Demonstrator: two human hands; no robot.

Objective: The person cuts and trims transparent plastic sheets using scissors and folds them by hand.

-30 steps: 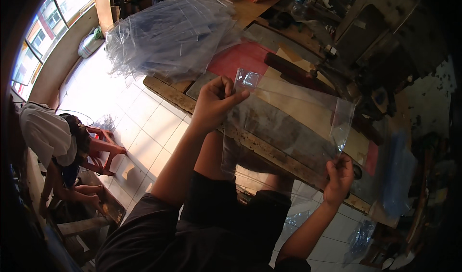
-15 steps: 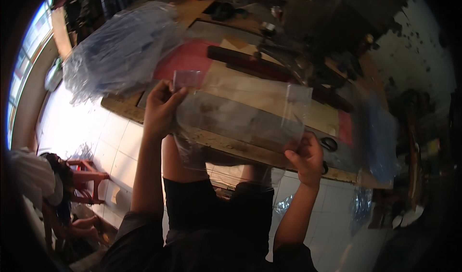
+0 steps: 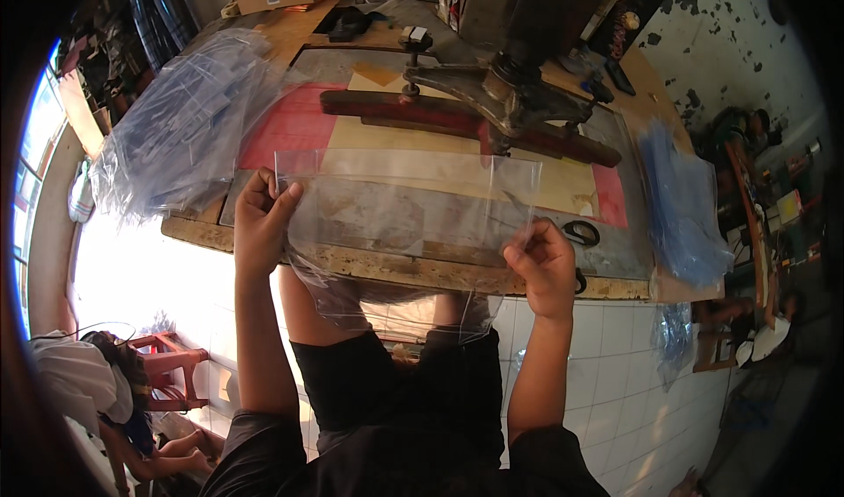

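Clear sheet (image 3: 387,220) levelled in view — left hand (image 3: 261,229) pinches — right hand (image 3: 546,271) likewise

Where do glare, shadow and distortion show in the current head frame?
Head view: left-hand floor blown out near the bright window; head view: window bows along the rim, corners black, right edge dim; head view: clear plastic sheet carries faint glare streaks.

The shirt (image 3: 387,466) is black, with loose, short sleeves (image 3: 547,457) that leave the forearms (image 3: 264,343) bare; the shorts (image 3: 343,383) are black too, the legs (image 3: 295,317) bare beyond the hems (image 3: 330,343). Left hand (image 3: 262,226) and right hand (image 3: 547,270) are bare.
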